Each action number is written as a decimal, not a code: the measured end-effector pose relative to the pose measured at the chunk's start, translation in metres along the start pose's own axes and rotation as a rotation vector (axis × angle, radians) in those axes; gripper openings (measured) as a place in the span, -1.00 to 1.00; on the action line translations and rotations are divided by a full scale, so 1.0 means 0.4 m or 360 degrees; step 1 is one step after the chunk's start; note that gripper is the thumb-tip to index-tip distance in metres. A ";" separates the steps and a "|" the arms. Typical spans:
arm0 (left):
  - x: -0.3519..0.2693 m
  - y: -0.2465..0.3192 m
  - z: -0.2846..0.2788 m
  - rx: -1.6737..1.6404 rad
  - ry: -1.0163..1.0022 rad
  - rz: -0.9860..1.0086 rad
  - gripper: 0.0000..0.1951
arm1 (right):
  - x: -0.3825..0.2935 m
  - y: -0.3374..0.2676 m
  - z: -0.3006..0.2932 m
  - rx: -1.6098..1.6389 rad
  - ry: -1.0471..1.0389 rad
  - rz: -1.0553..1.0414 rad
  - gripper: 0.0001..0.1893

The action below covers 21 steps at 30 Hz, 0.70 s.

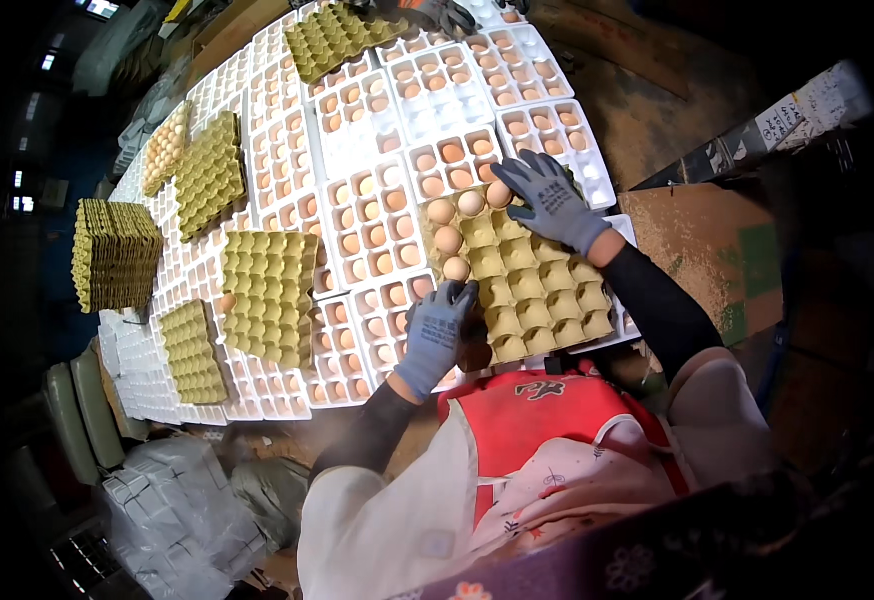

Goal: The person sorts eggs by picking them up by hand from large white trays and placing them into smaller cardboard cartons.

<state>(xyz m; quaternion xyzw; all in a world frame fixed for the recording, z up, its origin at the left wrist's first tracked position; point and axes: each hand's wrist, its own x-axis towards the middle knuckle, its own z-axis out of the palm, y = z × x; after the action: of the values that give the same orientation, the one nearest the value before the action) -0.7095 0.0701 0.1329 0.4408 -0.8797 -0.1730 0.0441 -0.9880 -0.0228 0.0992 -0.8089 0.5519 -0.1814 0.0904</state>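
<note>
Before me a pulp egg tray (534,289) rests on white foam egg trays, with several brown eggs (448,240) along its far and left edges. My left hand (437,334), in a grey-blue glove, is at the tray's left edge, fingertips just below the nearest egg in that row; whether it grips anything is hidden. My right hand (549,199), gloved alike, lies over the tray's far right corner, fingers spread beside an egg (498,195); its palm side is out of sight. Directly beyond is a white foam tray (455,165) holding brown eggs.
Many foam trays of eggs (373,225) cover the surface. Pulp trays (268,296) lie on them at left, beside a tall stack (115,255). Another person's gloved hand (448,15) is at the far edge. Cardboard (699,262) lies right; wrapped white trays (181,510) stand lower left.
</note>
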 end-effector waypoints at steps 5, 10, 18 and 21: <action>-0.039 -0.053 0.051 0.0100 0.0208 0.0086 -0.48 | 0.038 -0.026 0.025 0.0278 0.0205 -0.0128 -0.44; -0.029 -0.149 0.073 -0.1872 0.0457 -0.0411 -0.64 | 0.059 -0.089 0.000 0.1735 0.0101 0.0623 -0.67; 0.074 -0.083 0.042 0.0255 0.0241 -0.0006 -0.65 | 0.118 -0.168 0.077 -0.0130 -0.0131 0.0040 -0.57; 0.057 -0.120 0.014 -0.0448 0.0266 -0.0087 -0.64 | 0.047 -0.150 0.063 0.1126 0.0423 0.0266 -0.47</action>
<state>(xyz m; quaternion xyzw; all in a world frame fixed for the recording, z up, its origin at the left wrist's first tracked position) -0.6881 0.0269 0.1095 0.4668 -0.8277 -0.2583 0.1738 -0.9204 -0.0193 0.1006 -0.6493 0.5261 -0.4559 0.3061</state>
